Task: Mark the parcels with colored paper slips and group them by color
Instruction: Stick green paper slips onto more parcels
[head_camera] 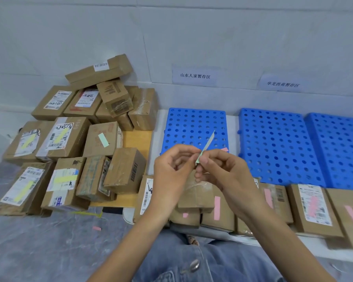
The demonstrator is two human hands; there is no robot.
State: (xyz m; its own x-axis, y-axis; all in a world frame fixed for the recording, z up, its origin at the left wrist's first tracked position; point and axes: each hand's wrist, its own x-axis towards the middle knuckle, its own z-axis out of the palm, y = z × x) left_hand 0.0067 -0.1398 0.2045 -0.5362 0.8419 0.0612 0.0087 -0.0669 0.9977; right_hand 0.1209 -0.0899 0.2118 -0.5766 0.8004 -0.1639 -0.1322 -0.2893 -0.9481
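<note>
Above the near row of pink-marked cardboard parcels [314,208], a thin green paper slip [207,146] is pinched at its lower end by both the left hand [171,169] and the right hand [222,171]. Some of these parcels are hidden by the forearms. Three perforated blue plastic pallets [273,143] are seen beyond, the rightmost cut off.

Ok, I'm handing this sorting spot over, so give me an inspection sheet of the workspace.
Surface: grey sheeted floor; blue perforated pallets; wooden board under the left pile.
Job's things: yellow-slipped parcels front left, one green-slipped parcel beside them, unmarked parcels behind; pink-slipped parcels front right.
Clutter: loose pink slip on the floor.
Grips: left grip and right grip, bare hands, pinch a green slip together.
Cables: nothing seen.
Surroundings: white wall with two paper signs.
</note>
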